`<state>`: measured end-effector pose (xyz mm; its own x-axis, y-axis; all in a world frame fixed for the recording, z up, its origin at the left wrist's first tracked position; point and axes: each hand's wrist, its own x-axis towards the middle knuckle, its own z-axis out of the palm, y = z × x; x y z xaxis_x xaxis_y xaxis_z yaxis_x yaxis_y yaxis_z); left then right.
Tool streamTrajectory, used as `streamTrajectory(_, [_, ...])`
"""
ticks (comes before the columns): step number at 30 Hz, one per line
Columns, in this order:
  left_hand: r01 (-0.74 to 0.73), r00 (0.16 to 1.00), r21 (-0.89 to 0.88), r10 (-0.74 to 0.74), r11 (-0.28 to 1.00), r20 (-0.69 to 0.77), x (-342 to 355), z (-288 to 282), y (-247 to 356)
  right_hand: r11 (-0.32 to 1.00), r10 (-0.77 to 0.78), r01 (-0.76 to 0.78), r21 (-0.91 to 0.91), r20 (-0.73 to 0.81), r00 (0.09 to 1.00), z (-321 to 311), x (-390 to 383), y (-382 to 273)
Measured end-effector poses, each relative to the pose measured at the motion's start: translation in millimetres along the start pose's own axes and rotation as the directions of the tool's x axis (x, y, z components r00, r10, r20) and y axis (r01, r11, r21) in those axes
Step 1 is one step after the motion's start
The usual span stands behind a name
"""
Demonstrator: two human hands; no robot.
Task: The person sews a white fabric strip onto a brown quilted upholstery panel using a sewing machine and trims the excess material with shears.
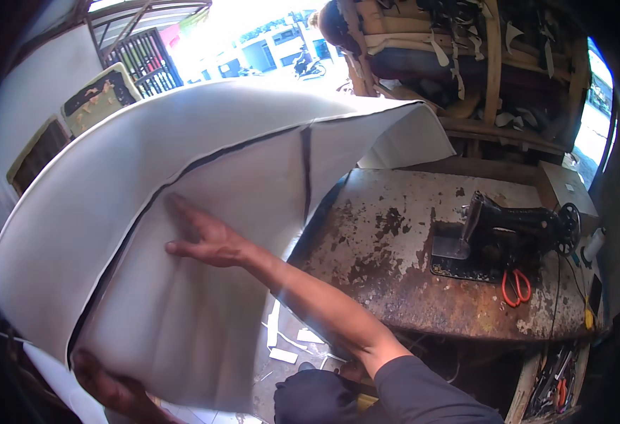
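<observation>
A large white upholstery cover (pixel 204 304) with dark strips along its seams spreads in a curve across the left half of the view. My right hand (pixel 211 237) lies against its inner face, fingers stretched out and thumb apart, slightly blurred. At the lower left my left hand (pixel 105 385) is curled round the cover's near edge, close to the end of the long dark strip; part of its fingers is hidden. The far right end of the cover bends down by the back edge of the worn table (pixel 366 261).
On the table stands a black sewing machine (pixel 515 230), with orange-handled scissors (pixel 516 287) in front. A thread cone (pixel 594 244) is at the right edge. White scraps (pixel 283 355) lie on the floor. Behind is a wooden rack (pixel 493 71); tools (pixel 557 381) fill a drawer lower right.
</observation>
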<state>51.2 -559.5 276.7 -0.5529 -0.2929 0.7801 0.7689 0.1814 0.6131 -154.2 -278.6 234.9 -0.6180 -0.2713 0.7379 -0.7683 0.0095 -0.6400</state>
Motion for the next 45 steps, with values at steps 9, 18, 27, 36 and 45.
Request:
streamTrajectory(9, [-0.325,0.935,0.410,0.225,0.852,0.274,-43,59,29,0.965,0.129,-0.234,0.118,0.564,0.815,93,-33,-72])
streamTrajectory(18, [-0.079,0.475,-0.185,0.200,0.980,0.857,-134,357,-68,0.755,0.519,-0.080,0.651,-0.519,0.679,-100,-252,-103])
streamTrajectory(27, [-0.009,-0.396,-0.064,0.055,0.998,0.917,-225,438,-49,0.702,0.634,-0.328,0.632,-0.765,-0.118,-92,-450,-79])
streamTrajectory(36, [-0.335,-0.339,-0.234,0.115,0.913,0.934,-286,461,-128,0.555,0.686,-0.485,0.676,-0.702,-0.193,-94,-433,-74])
streamTrajectory(45, [-0.322,-0.264,-0.327,0.247,0.888,0.932,-319,475,-122,0.263,0.659,-0.735,0.625,-0.673,-0.336,-118,-414,-108])
